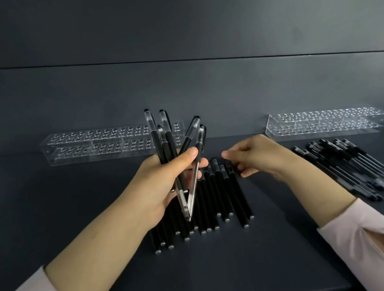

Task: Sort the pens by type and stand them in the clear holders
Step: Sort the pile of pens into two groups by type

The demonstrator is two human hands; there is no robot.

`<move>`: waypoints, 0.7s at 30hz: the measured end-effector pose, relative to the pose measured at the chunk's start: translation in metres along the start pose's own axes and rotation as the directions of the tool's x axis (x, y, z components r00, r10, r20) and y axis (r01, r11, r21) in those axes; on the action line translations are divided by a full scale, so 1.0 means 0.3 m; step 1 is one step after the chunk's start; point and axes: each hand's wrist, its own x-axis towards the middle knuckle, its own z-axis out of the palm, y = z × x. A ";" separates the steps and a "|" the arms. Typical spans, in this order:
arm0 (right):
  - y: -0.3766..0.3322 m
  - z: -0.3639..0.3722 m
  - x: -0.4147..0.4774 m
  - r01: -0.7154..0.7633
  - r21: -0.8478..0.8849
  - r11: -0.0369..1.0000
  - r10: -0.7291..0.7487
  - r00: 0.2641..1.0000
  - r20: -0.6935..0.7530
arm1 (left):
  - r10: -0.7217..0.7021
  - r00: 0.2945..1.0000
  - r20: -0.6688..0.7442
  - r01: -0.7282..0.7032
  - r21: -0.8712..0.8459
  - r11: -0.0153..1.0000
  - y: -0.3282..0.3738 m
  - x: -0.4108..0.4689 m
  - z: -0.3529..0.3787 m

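Two hands work over loose black pens on a dark tabletop (73, 208), with both clear holders standing empty at the back.

At centre frame the left hand (164, 182) is closed around a fanned bunch of clear-capped pens (174, 147), caps up and tips meeting below the palm; about five show, though the overlap makes the count unsure. Just right of centre the right hand (255, 155) hovers with fingers curled and pinched at the top ends of a row of matte black pens (216, 198); whether it grips one cannot be told. The left palm hides part of that row. A pile of dark pens (348, 167) lies at right, its details hard to make out. One clear holder (113, 143) sits upper left, another clear holder (323, 122) upper right.
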 end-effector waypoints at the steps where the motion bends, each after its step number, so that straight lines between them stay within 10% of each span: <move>1: -0.009 -0.010 -0.007 0.032 0.010 0.999 -0.032 0.999 0.005 | 0.009 1.000 0.003 -0.009 -0.009 1.000 0.003 -0.003 0.008; 10: -0.063 -0.128 -0.136 0.122 0.448 0.886 -0.215 0.963 0.163 | 0.141 0.988 0.060 -0.142 0.013 0.990 0.019 -0.007 0.210; 16: 0.035 -0.400 -0.136 0.200 0.652 0.731 -0.167 0.979 -0.114 | 0.071 0.995 0.074 -0.060 -0.145 0.988 0.013 0.041 0.440; 21: 0.182 -0.621 -0.083 0.261 0.518 0.815 -0.115 0.948 -0.296 | 0.063 0.992 0.108 -0.040 -0.198 0.979 -0.008 0.075 0.628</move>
